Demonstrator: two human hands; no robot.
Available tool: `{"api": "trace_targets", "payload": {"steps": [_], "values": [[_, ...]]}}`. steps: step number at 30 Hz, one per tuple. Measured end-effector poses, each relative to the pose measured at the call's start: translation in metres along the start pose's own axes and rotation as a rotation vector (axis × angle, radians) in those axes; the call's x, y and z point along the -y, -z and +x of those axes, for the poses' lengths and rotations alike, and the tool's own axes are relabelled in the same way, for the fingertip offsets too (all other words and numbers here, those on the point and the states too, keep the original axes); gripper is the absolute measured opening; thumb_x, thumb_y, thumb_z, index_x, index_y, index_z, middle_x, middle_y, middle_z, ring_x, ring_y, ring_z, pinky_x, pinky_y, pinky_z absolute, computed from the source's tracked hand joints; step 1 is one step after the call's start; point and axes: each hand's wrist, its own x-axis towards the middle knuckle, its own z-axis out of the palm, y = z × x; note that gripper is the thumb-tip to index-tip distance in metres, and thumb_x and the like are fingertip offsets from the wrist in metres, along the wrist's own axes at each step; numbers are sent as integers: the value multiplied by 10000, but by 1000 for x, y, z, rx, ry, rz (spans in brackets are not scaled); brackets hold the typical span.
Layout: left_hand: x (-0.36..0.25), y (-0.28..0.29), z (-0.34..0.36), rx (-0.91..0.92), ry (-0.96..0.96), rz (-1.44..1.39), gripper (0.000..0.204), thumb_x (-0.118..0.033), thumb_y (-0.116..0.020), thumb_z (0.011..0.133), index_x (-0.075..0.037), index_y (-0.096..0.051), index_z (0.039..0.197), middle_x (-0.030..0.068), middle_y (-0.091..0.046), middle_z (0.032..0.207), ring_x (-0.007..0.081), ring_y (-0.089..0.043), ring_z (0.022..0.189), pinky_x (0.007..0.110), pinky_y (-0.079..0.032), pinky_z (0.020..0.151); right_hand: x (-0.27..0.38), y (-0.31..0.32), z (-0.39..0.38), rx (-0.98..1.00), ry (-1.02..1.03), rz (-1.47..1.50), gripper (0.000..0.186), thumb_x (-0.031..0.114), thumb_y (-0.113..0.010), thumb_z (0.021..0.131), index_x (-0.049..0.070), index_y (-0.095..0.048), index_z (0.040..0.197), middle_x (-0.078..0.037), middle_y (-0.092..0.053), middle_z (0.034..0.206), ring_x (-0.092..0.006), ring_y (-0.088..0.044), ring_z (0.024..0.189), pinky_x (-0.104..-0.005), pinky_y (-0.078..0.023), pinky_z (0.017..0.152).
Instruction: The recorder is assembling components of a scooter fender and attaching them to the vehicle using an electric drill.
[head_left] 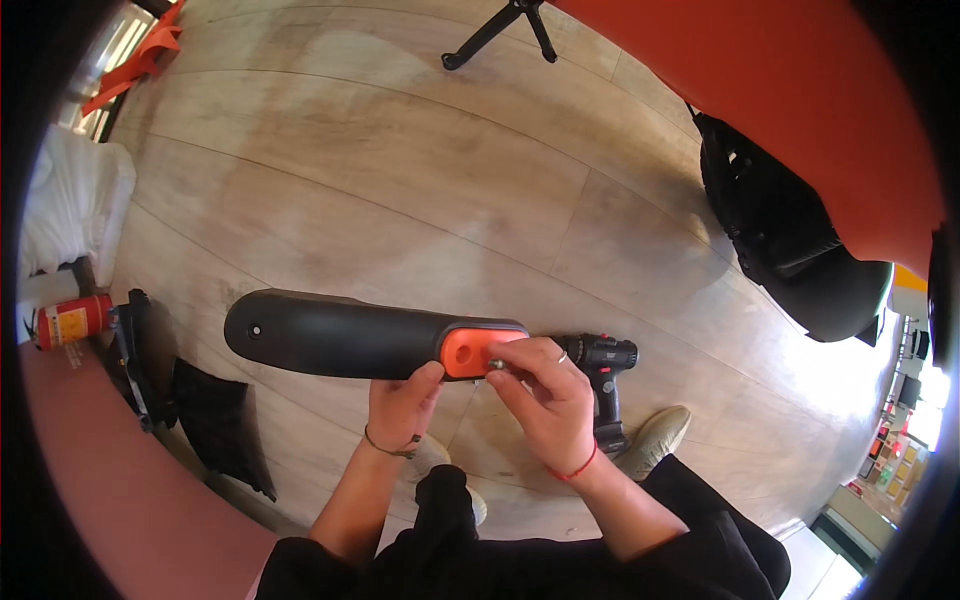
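Observation:
A long black curved plastic cover [330, 340] with an orange reflector block [466, 352] at its right end is held level above the floor. My left hand [402, 405] grips the cover from below, thumb against the orange block. My right hand [545, 395] pinches something small and metallic at the block's right edge; what it is I cannot tell. A black cordless drill [607, 375] lies on the floor just behind my right hand.
Tiled floor all around. A black ribbed panel [220, 420] and a black bracket [130, 360] lie at the left, near a red fire extinguisher [70, 322]. A large orange and black body [800, 200] fills the upper right. Tripod legs [500, 30] stand at the top.

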Motion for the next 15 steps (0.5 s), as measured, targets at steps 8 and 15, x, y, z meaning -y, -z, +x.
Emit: {"api": "trace_targets", "payload": {"steps": [8,15], "values": [[4,0,-6,44,-25,-7,356,-41,-589,845,-49,-503,1191,81,-550,1185,241,-506,1148,394,-399,989,6,-3,5,-46,160,-254,256,-37,-716,710,20,-618,940,-87,-555,916,-146,-584,772,-249,-505,692],[14,-5,-4,70,-2,-126,337,-27,-589,842,-64,-520,1170,47,-567,1162,193,-525,1109,363,-378,999,8,-4,8,-74,123,-275,183,26,-730,714,33,-632,869,-78,-502,915,-180,-604,690,-275,-497,596]]}}
